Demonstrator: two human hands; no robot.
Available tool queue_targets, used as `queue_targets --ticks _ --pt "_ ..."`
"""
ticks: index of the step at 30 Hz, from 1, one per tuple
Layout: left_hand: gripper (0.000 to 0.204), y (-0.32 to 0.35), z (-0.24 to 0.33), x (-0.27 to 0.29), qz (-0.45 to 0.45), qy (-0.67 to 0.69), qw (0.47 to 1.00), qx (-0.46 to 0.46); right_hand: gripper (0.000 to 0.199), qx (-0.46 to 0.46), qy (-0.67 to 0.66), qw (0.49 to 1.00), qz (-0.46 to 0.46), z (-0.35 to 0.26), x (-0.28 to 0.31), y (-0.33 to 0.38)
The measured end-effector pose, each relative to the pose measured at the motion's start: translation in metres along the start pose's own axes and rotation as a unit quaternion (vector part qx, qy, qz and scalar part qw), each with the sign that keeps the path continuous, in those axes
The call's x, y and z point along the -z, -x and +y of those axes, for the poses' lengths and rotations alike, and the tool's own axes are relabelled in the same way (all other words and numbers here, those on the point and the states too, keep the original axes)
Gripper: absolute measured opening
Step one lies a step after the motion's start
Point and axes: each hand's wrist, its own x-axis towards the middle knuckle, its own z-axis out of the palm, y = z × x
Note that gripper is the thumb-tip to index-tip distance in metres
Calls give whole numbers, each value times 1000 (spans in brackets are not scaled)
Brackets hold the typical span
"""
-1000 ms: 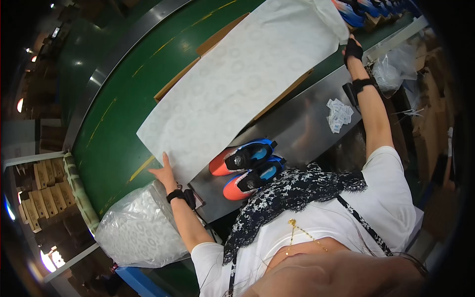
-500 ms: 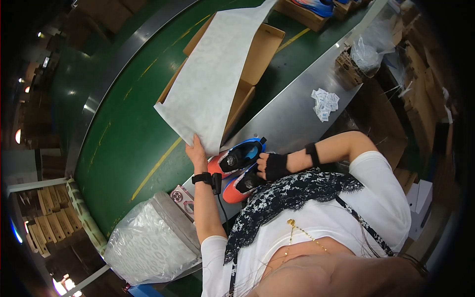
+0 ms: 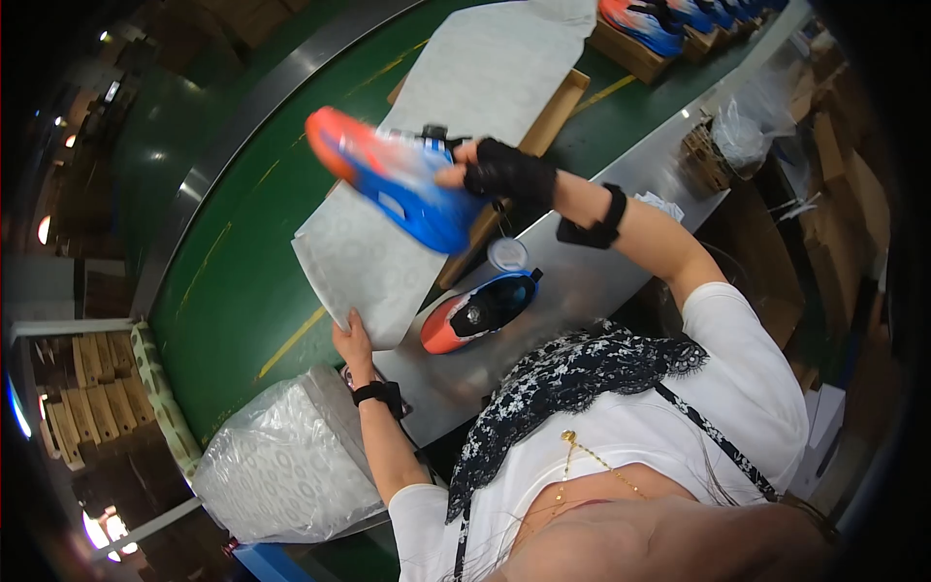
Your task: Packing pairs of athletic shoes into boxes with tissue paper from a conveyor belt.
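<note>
My right hand (image 3: 502, 173), in a black fingerless glove, grips a blue and orange sneaker (image 3: 402, 189) by its collar and holds it up over the paper, blurred by motion. A white round tag (image 3: 508, 254) shows below the shoe's heel. My left hand (image 3: 354, 341) pinches the near corner of a large sheet of white tissue paper (image 3: 339, 262). That sheet lies across an open brown shoebox (image 3: 558, 112), hiding most of it. The matching sneaker (image 3: 480, 310) rests on the metal ledge close to my body, its opening facing up.
A green conveyor belt (image 3: 233, 281) runs beyond the metal ledge (image 3: 601, 257). At my left is a plastic-wrapped stack of paper (image 3: 291, 456). White packets (image 3: 661, 206) lie at the right, partly behind my forearm. More boxed sneakers (image 3: 645, 24) stand at the top right.
My right hand has lifted one sneaker off the ledge, up and over the paper. My left hand has moved slightly left and nearer with the paper's corner.
</note>
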Motion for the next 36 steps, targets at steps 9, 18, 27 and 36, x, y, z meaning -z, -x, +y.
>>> queue_targets --ticks 9,18,27,36 --pt "42 -4 141 -20 -86 382 909 144 65 -3 204 979 13 159 -29 -70" --pt "46 -35 85 -121 -239 -213 932 -172 27 26 458 885 -85 122 -21 -33" --pt "40 -20 139 -122 -348 -310 880 -92 29 0 431 867 -252 100 -17 78" --pt "85 99 78 -58 -312 -230 909 -155 26 53 485 844 -225 108 -31 84"
